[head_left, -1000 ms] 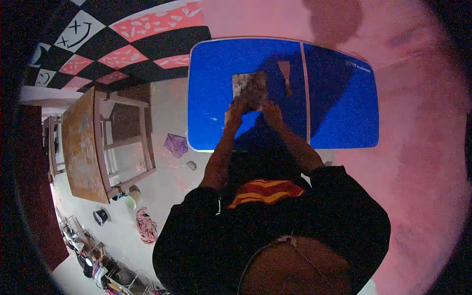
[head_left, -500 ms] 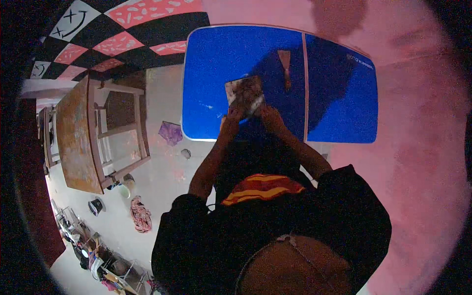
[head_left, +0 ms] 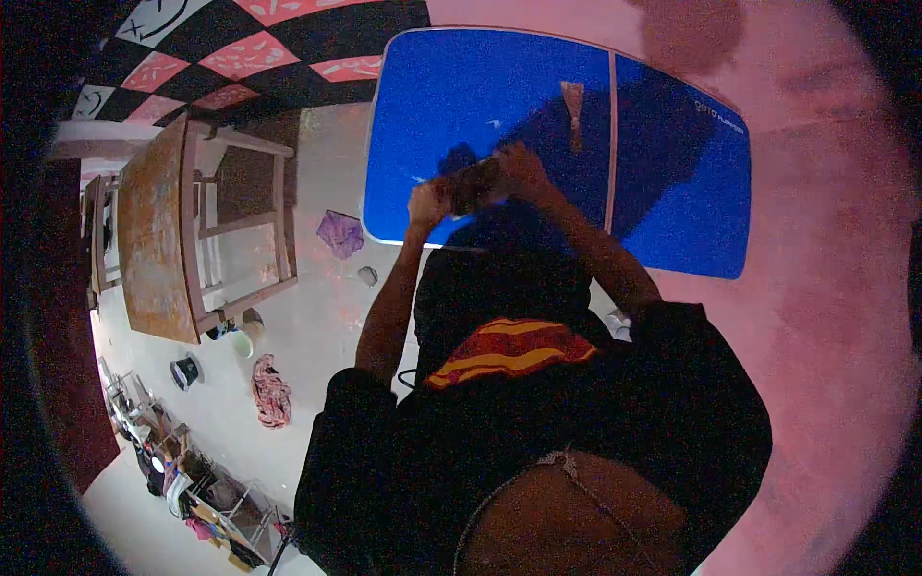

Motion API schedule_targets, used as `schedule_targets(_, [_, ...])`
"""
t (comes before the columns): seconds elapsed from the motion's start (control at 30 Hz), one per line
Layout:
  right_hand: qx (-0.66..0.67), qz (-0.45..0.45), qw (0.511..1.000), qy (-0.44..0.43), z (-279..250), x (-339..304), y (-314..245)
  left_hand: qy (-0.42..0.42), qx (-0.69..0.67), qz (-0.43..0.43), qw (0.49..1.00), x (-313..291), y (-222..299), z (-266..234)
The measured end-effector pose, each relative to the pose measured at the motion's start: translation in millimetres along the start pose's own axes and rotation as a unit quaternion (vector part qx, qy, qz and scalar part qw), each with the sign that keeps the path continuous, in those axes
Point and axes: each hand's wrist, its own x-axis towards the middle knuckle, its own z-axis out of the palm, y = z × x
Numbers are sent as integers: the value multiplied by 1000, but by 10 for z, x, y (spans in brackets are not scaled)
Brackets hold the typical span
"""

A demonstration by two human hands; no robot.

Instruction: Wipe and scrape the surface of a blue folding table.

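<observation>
Over the blue tabletop (head_left: 423, 96) both my hands grip a flat, mottled grey-brown piece (head_left: 475, 187), tilted so that it looks narrow. My left hand (head_left: 429, 204) is closed on its left end, my right hand (head_left: 523, 171) on its right end. Dim light hides what the piece is made of and most of the fingers. Beyond my right hand lies a tool with a flared flat end and a slim handle (head_left: 573, 115); it is too dark to tell its exact kind. Small pale marks show on the blue surface near my left hand.
A pale strip (head_left: 611, 144) divides the blue top. To the left stands a worn wooden table (head_left: 154, 230). A purple cloth (head_left: 341, 233), a pink patterned cloth (head_left: 271, 392) and a dark-and-white item (head_left: 185, 372) lie on the floor. A pink wall (head_left: 826, 288) rises at right.
The piece lay facing up near the blue top, and is now lifted and tilted between my hands. My hands have moved wider apart, the right one farther forward. The view has shifted slightly.
</observation>
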Motion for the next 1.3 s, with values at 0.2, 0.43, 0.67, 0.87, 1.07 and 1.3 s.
schedule_targets(0.2, [35, -62, 991, 111, 223, 139, -145, 128, 48, -140, 981, 53, -299, 84])
schedule_targets(0.43, [166, -111, 980, 23, 475, -189, -206, 67, -49, -136, 987, -695, -394, 68])
schedule_targets(0.67, [294, 120, 942, -113, 88, 90, -270, 3, -387, -251, 887, -1200, -251, -17])
schedule_targets(0.87, [631, 98, 765, -84, -443, -58, -168, -87, -620, -225, 747, -1225, 366, -471])
schedule_targets(1.07, [840, 106, 531, -14, -877, -499, -576, -245, -800, -134, 531, -1289, 1097, -510])
schedule_targets(1.3, [559, 97, 823, 8, -1729, -1240, -1232, -67, -822, -143, 547, -1776, 1601, -510])
